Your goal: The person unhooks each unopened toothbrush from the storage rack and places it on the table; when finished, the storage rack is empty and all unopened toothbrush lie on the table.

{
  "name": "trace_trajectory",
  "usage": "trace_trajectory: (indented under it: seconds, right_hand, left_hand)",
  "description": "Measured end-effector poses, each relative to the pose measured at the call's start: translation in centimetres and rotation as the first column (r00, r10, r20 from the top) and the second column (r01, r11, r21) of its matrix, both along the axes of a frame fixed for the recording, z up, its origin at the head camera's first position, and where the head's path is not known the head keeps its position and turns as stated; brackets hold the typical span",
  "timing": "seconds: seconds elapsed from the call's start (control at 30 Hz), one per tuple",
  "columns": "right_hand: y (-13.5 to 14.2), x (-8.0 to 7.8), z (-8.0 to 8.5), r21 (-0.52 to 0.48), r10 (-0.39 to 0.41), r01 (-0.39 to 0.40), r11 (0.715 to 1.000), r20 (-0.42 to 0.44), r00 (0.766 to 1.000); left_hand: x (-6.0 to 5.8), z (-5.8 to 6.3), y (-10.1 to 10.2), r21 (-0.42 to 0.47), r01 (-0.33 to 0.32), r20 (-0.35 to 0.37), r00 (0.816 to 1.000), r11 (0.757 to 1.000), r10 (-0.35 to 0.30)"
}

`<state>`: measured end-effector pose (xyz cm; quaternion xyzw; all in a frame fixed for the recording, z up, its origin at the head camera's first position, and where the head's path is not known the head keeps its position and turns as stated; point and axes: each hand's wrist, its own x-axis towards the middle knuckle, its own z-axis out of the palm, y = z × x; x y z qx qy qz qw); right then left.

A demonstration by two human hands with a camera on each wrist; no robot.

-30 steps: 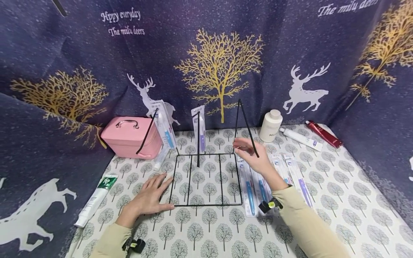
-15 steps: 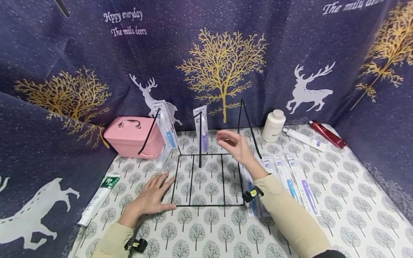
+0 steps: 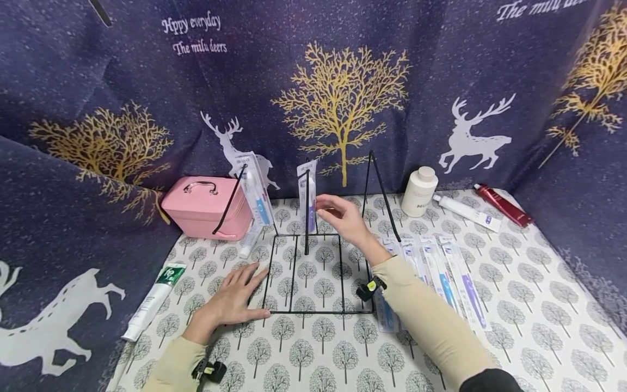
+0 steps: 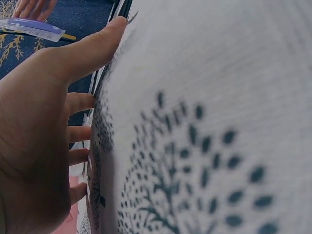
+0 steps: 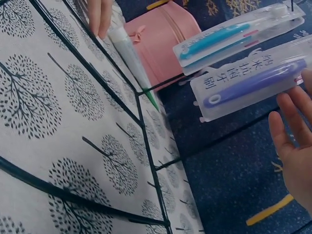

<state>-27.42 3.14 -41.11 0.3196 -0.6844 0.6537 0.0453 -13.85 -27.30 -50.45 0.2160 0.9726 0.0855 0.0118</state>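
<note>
My right hand [image 3: 345, 220] is beside a packaged purple toothbrush [image 3: 312, 191], which hangs on the middle prong of a black wire rack [image 3: 318, 312]. In the right wrist view, the fingertips are right at the edge of the clear pack, with the fingers loosely extended. Flat on the tablecloth, my left hand [image 3: 235, 296] has its fingers spread, and the thumb and fingertips are at the left side of the rack's base. A packaged blue toothbrush [image 3: 259, 201] hangs on the left prong. The right prong [image 3: 384, 196] carries no pack.
Several packaged toothbrushes [image 3: 469, 294] lie right of the rack, partly under the right sleeve. Behind stand a pink case [image 3: 203, 209] and a white bottle [image 3: 418, 193]. Toothpaste tubes lie at left [image 3: 152, 305], at right [image 3: 467, 212], and a red tube [image 3: 502, 206] farther right.
My right hand has moved left from the right prong to the purple toothbrush's pack on the middle prong. My left hand stays at the rack's left side.
</note>
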Motion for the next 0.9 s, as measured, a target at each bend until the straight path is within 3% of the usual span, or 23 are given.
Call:
trace_trajectory:
  seconds: [0.37,0.63,0.9]
  right_hand:
    - [-1.5,1.0,-0.4,0.020,-0.032,0.031,0.999,0.038,0.999]
    - [-1.4,2.5,-0.4,0.023,-0.008,0.007,1.000,0.080,0.997]
    - [-0.5,4.9,-0.4,0.032,0.042,-0.042,0.999,0.002,0.999]
  left_hand:
    - [0.0,-0.2,-0.1,0.009,0.005,-0.005,1.000,1.000,-0.005]
    - [0.0,-0.1,-0.2,0.012,0.020,-0.047,0.999,1.000,-0.019]
    - [0.0,0.0,-0.1,0.010,0.020,-0.035,0.999,1.000,-0.019]
